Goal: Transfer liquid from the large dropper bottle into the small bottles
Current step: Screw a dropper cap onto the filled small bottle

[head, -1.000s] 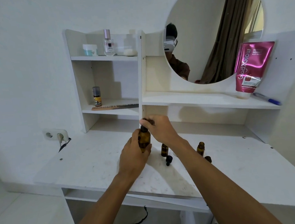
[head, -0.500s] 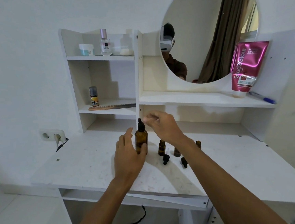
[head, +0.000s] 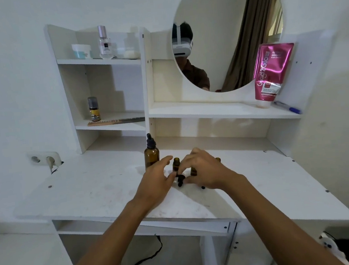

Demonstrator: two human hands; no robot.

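Observation:
The large amber dropper bottle (head: pixel 151 154) stands upright on the white desk (head: pixel 94 190) with its black dropper cap on, free of both hands. To its right stand small amber bottles: an uncapped one (head: pixel 176 164), a second (head: pixel 193 171) behind my right fingers, and a third (head: pixel 218 159) mostly hidden. My right hand (head: pixel 207 169) curls down and pinches a small black dropper cap (head: pixel 180 178) lying on the desk. My left hand (head: pixel 155 179) hovers just left of it, fingers relaxed, thumb tip close to the cap. Another black cap (head: pixel 203 187) peeks out under my right hand.
A white shelf unit (head: pixel 104 60) with jars, a perfume bottle (head: pixel 104 43) and a comb (head: pixel 115 121) rises behind the desk. A round mirror (head: pixel 233 21), a pink tube (head: pixel 269 73) and a pen (head: pixel 287 107) sit at the right. A wall socket (head: pixel 45 159) is at the left.
My left hand let go of the large bottle, which now stands alone. Both hands dropped to the right, to the small bottles, and my right hand closed on a small cap.

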